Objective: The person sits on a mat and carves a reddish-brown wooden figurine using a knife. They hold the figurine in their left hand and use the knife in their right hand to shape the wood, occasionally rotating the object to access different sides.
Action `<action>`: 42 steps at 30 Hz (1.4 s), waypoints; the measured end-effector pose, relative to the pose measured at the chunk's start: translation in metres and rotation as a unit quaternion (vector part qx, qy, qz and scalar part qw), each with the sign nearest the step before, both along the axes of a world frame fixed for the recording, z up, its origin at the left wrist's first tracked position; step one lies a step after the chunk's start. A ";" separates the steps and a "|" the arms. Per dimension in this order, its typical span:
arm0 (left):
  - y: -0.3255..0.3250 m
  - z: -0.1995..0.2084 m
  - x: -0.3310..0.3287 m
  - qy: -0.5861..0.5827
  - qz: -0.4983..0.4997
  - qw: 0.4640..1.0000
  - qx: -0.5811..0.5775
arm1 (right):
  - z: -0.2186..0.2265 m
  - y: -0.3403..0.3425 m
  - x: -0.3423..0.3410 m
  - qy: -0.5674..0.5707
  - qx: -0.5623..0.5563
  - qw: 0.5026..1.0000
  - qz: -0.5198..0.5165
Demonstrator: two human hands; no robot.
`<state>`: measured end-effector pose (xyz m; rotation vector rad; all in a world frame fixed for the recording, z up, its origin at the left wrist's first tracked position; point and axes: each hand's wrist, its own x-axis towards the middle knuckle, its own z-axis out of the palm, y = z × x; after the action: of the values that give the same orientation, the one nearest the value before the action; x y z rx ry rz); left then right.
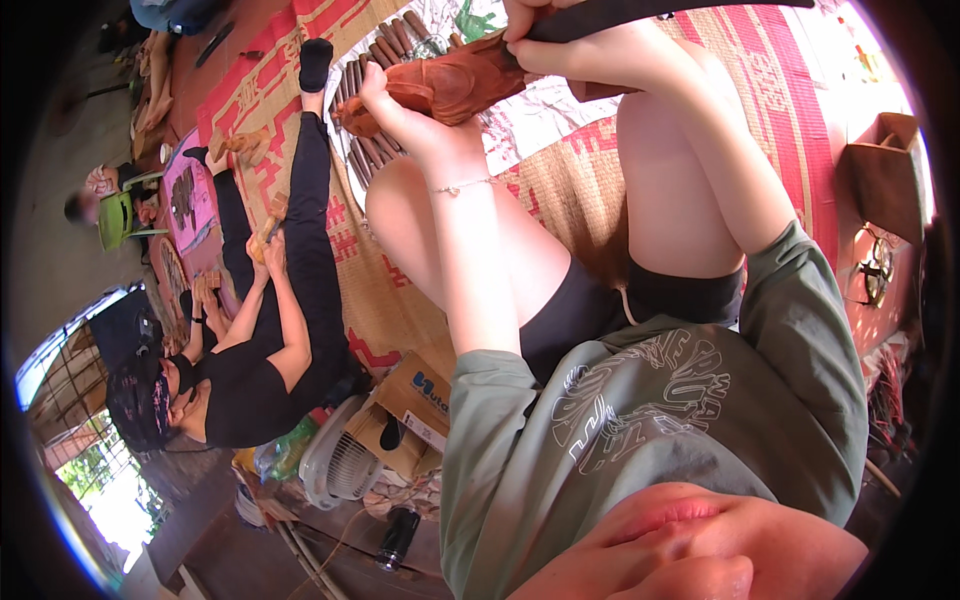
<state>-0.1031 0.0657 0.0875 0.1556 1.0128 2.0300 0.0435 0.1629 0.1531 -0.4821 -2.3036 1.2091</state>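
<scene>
A reddish-brown carved wooden piece (440, 88) lies over a white sheet (545, 125) in front of my raised knees. My left hand (425, 130) is closed around its near side, thumb up at the left end, the other fingers mostly hidden underneath. At the carving's right end my right hand (575, 52) is closed by a long dark strip (670, 20), which tapers off to the right across the top edge. Its fingers are partly cut off by the picture's edge, and the strip's kind is unclear. Several wood-handled tools (385, 48) lie in rows beside the carving.
A woven red-and-tan mat (570, 185) lies beneath me. To the left sits another person (260, 380) in black, hands on a light wooden piece (270, 228). A cardboard box (415, 400) and a white fan (340, 455) stand at my left side. At far right is a brown wooden box (885, 180).
</scene>
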 end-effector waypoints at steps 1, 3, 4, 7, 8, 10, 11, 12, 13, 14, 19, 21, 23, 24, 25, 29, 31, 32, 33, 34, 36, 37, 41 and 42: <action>-0.001 0.002 0.001 0.005 0.003 1.000 0.002 | 0.001 -0.001 -0.002 0.012 -0.024 1.000 0.009; -0.001 0.006 0.001 0.011 0.022 1.000 0.005 | 0.003 -0.003 -0.005 0.032 -0.074 0.997 0.023; -0.001 0.007 0.001 0.013 0.030 0.999 0.006 | 0.002 -0.003 -0.005 0.031 -0.020 0.999 0.015; 0.001 0.007 -0.004 0.046 0.059 0.997 0.031 | 0.000 -0.005 -0.002 0.114 0.079 0.990 0.020; 0.001 0.006 -0.004 0.054 0.076 0.995 0.043 | 0.005 -0.006 0.000 0.090 -0.028 0.996 -0.008; 0.003 0.007 -0.003 0.070 0.105 0.989 0.071 | 0.021 -0.007 0.004 0.039 -0.237 0.969 -0.064; 0.004 0.009 0.001 0.078 0.135 0.985 0.067 | 0.025 -0.008 0.006 0.097 -0.252 0.961 -0.057; 0.006 0.007 0.004 0.076 0.129 0.985 0.083 | 0.026 -0.007 0.005 0.097 -0.241 0.963 -0.066; 0.007 0.003 0.006 0.074 0.123 0.985 0.099 | 0.026 -0.006 0.004 0.098 -0.229 0.966 -0.074; 0.008 0.001 0.008 0.072 0.117 0.984 0.115 | 0.026 -0.005 0.002 0.099 -0.218 0.967 -0.082; 0.017 0.013 0.034 0.033 0.144 0.983 0.113 | 0.027 -0.011 -0.008 0.168 -0.074 0.977 -0.104; 0.021 0.005 0.036 0.036 0.104 0.984 0.141 | 0.036 -0.012 -0.005 0.140 -0.045 0.981 -0.123; 0.025 0.002 0.040 0.036 0.082 0.984 0.153 | 0.024 0.002 -0.002 0.182 0.001 0.976 -0.122; 0.025 0.002 0.039 0.042 0.088 0.984 0.148 | 0.028 0.001 -0.006 0.205 0.021 0.972 -0.117; 0.025 0.002 0.038 0.048 0.093 0.984 0.143 | 0.035 -0.002 -0.001 0.166 -0.038 0.973 -0.154; 0.027 -0.007 0.035 0.071 0.053 0.974 0.207 | 0.034 0.036 0.020 0.176 -0.080 0.963 -0.186; 0.025 -0.005 0.037 0.094 0.060 0.970 0.216 | 0.028 0.052 0.022 0.136 -0.140 0.967 -0.163; 0.024 -0.004 0.039 0.106 0.062 0.968 0.221 | 0.026 0.052 0.022 0.110 -0.122 0.970 -0.179; 0.024 -0.001 0.040 0.117 0.063 0.968 0.213 | 0.023 0.051 0.022 0.084 -0.104 0.972 -0.194; 0.024 0.001 0.042 0.129 0.063 0.968 0.205 | 0.021 0.049 0.022 0.057 -0.086 0.972 -0.209; 0.024 0.005 0.046 0.151 0.065 0.968 0.189 | 0.021 0.048 0.024 0.077 -0.124 0.963 -0.225; 0.023 0.006 0.045 0.148 0.054 0.968 0.196 | 0.022 0.047 0.024 0.074 -0.118 0.964 -0.228; 0.012 0.003 0.035 0.067 0.026 0.975 0.212 | 0.037 0.038 0.029 0.007 -0.073 0.956 -0.283; 0.007 0.003 0.032 0.027 0.024 0.977 0.212 | 0.035 0.038 0.031 0.024 -0.076 0.955 -0.286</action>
<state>-0.0713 0.0727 0.0903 0.4159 0.6063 2.2733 0.0742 0.2009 0.1884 -1.0743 -1.8392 1.0833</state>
